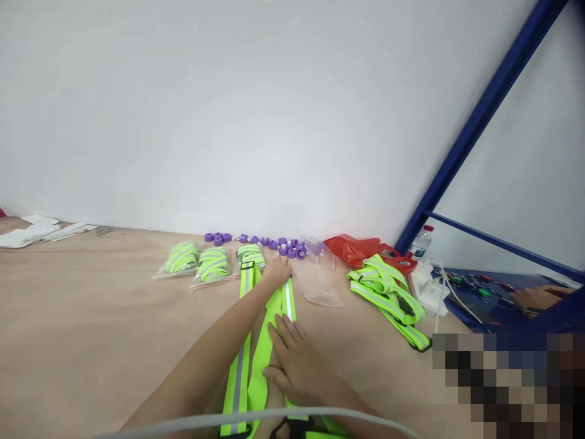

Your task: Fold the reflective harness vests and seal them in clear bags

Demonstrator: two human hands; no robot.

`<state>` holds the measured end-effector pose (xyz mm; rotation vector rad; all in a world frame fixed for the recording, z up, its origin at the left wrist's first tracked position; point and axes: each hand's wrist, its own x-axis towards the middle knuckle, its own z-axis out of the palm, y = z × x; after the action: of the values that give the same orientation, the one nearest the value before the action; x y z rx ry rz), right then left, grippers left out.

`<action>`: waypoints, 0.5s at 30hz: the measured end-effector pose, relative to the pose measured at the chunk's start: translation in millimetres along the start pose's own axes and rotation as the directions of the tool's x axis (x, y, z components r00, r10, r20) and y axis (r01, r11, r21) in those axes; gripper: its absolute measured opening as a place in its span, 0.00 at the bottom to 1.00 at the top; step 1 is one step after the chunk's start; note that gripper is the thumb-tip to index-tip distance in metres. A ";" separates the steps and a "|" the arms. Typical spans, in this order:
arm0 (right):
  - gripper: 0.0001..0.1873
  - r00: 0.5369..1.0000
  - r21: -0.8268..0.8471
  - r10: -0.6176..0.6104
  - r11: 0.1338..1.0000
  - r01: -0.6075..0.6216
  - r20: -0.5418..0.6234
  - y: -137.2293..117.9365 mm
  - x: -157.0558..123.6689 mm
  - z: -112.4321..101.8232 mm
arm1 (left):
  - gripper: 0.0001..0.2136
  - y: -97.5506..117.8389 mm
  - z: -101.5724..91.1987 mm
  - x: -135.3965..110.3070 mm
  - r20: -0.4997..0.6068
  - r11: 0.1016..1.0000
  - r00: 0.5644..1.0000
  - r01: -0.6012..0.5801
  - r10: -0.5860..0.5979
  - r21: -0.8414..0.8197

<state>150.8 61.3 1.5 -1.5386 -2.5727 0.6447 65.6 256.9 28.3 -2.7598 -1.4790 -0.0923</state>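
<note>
A neon-green reflective strap [238, 372] with silver stripes and black buckles runs in long bands from mid-table toward me. At its far end my left hand [277, 272] is closed on the strap, with the fingertips partly hidden. Closer in, my right hand [299, 361] lies flat over the green bands, fingers stretched out. The white cord [274, 413] crosses in front of the strap's near part. Just beyond my left hand is a bagged strap [250, 255], and an empty-looking clear plastic bag [320, 286] lies to its right.
Bagged straps [213, 264] lie left of centre. Purple rolls [265, 241] line the wall side. Rightward are a red plastic bag [351, 249], loose straps [388, 292], a bottle [421, 242] and a white power strip [427, 286]. A blue frame [484, 116] slants up; white sheets [41, 231] lie far left.
</note>
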 end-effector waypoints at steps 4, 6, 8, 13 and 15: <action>0.43 0.996 -0.013 0.065 0.998 -0.065 0.057 -8.0 0.1 -6.6 | 0.16 -0.2 -6.9 -12.1 -0.080 0.998 0.995 0.057 -0.060 -0.030; 0.43 0.992 -0.025 0.097 0.995 -0.095 0.085 -12.5 -0.1 -10.9 | 0.16 -15.7 -13.0 -23.5 -0.124 0.991 0.984 0.120 -0.127 -0.058; 0.42 0.990 -0.028 0.102 0.995 -0.100 0.098 -14.9 -0.3 -16.2 | 0.16 -41.8 -18.6 -39.7 -0.161 0.974 0.962 0.209 -0.221 -0.086; 0.32 0.998 -0.061 0.069 0.996 -0.068 0.002 -11.3 10.1 -37.1 | 0.16 -109.0 -17.6 -82.0 -0.149 0.917 0.906 0.382 -0.396 -0.112; 0.22 0.995 -0.084 0.073 0.993 -0.079 -0.072 -11.1 21.3 -48.7 | 0.16 -120.7 -11.9 -91.3 -0.156 0.930 0.918 0.350 -0.364 -0.108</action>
<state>144.5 90.3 47.0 -1.6612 -2.5340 0.4839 -85.9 247.4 32.7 -2.4217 -1.9442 -0.3904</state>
